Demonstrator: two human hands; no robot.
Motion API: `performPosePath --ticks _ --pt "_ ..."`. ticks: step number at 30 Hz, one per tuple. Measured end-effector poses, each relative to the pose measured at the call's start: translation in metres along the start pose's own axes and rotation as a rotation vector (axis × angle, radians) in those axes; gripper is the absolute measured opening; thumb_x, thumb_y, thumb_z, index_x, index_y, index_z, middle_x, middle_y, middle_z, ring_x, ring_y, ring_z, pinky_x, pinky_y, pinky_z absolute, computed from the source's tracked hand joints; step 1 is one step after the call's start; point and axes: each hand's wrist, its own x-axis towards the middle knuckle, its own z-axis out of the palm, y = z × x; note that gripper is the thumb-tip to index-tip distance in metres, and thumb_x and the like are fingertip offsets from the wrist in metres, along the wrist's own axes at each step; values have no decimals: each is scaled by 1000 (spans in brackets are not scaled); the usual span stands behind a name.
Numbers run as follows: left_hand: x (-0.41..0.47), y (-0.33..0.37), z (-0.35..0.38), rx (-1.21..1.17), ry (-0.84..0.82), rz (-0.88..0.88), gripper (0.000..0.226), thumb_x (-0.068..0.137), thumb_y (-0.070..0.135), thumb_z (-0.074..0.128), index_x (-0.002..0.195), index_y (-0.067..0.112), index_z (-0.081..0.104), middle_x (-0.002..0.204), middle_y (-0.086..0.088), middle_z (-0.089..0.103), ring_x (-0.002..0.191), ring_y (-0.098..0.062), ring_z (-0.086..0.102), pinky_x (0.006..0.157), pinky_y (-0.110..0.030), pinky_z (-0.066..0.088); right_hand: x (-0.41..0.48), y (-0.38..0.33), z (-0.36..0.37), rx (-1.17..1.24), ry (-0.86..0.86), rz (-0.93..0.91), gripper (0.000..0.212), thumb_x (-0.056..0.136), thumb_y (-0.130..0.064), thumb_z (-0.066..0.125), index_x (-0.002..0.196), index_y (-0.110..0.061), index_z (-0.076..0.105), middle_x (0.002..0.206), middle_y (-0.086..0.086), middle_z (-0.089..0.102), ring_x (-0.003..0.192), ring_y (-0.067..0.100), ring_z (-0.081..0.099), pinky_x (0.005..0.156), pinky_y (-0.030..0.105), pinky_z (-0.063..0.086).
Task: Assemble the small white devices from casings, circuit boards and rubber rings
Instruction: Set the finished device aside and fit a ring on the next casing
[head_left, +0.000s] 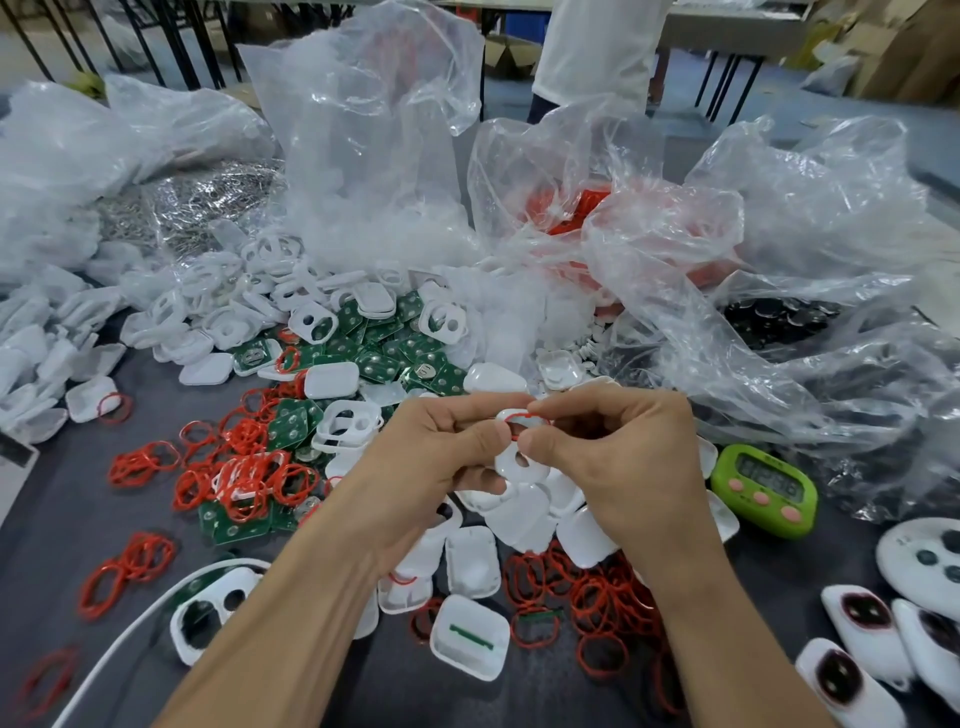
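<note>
my left hand (441, 452) grips a white casing (522, 465) above the near middle of the table. my right hand (623, 457) pinches a red rubber ring (519, 417) at the casing's far edge. green circuit boards (374, 358) lie heaped farther off to the left, and a green timer (761, 488) sits just right.

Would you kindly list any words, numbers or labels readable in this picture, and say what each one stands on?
Green timer: dark digits on its display, too blurred to read.
White casing and red ring being held, circuit boards, plastic bags: no print can be made out.
Nothing else legible.
</note>
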Motion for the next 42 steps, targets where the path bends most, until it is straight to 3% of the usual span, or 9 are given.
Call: performPosePath --ticks 4,9,11,14,17,25,34,37,42 --pt "-2 -3 4 30 3 29 31 96 -1 63 126 5 71 106 -24 75 69 -10 61 59 -17 50 6 3 -5 167 -120 118 27 65 12 88 70 -13 78 72 14 76 65 24 73 65 31 61" --pt "-1 -7 6 41 -17 46 28 95 -5 64 119 5 74 93 -20 76 67 -10 59 56 -18 47 10 7 -11 213 -236 216 36 50 -3 97 72 -14 72 79 23 65 76 32 59 74 45 51" --pt "-1 -8 6 22 -22 48 28 94 -6 63 116 7 77 94 -19 76 67 -9 59 55 -18 46 11 8 -12 225 -265 259 34 56 -7 91 77 -15 66 80 18 65 74 28 60 72 39 51" --pt "1 -6 8 -67 -9 54 28 91 -6 66 109 10 80 92 -14 76 68 -11 59 55 -18 46 10 6 -9 260 -292 294 30 67 -13 87 81 -19 60 67 5 62 54 16 44 50 23 39" --pt "2 -4 9 -86 26 65 28 81 -2 70 104 11 82 89 -13 76 63 -12 57 54 -19 46 9 6 -6 262 -295 298 20 71 -21 87 76 -22 67 61 4 54 48 14 35 45 23 31" --pt "-1 2 5 -73 31 92 32 91 -10 62 106 11 80 90 -12 78 70 -14 66 55 -20 48 10 7 -14 497 -346 396 17 70 -26 82 83 -15 77 74 11 65 56 17 58 55 25 52" --pt "-6 4 3 104 54 127 31 79 8 76 104 27 82 93 -16 79 75 -14 68 60 -19 48 11 12 -13 399 -314 379 11 69 -26 81 75 -17 79 64 5 62 53 15 46 53 25 38" --pt "-6 2 2 133 48 137 39 81 0 77 110 26 80 98 -15 79 84 -18 70 73 -23 57 11 13 -10 371 -232 381 10 69 -23 84 75 -16 80 65 7 65 54 16 50 55 26 41" --pt "0 -4 6 153 173 132 43 83 -7 76 104 31 81 91 -10 80 76 -19 65 73 -29 53 6 12 -6 -100 6 17 18 77 -11 86 86 -27 82 78 -9 78 69 8 74 64 22 59"
